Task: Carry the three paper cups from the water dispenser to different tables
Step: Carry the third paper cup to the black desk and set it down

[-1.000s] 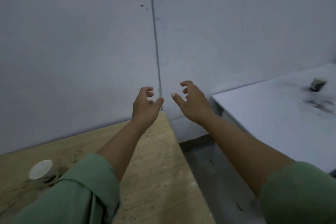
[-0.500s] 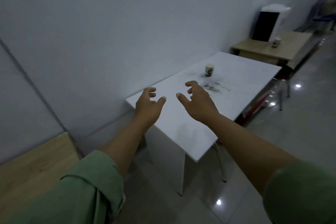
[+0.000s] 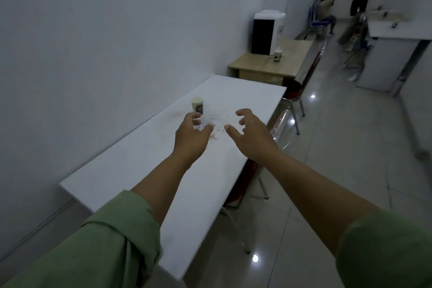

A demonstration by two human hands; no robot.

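Both hands are reaching out over the white table (image 3: 145,170), empty, with fingers spread and curled. The left hand (image 3: 190,139) and right hand (image 3: 251,138) are holding nothing. One paper cup (image 3: 197,105) is standing on this table. Another cup (image 3: 277,54) is sitting by the water dispenser (image 3: 264,30) on the far wooden table (image 3: 252,64).

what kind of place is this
Probably an office break area or corridor: a water dispenser on a wooden table, a white table along the wall holding a paper cup, tiled floor, stacked chairs further down.
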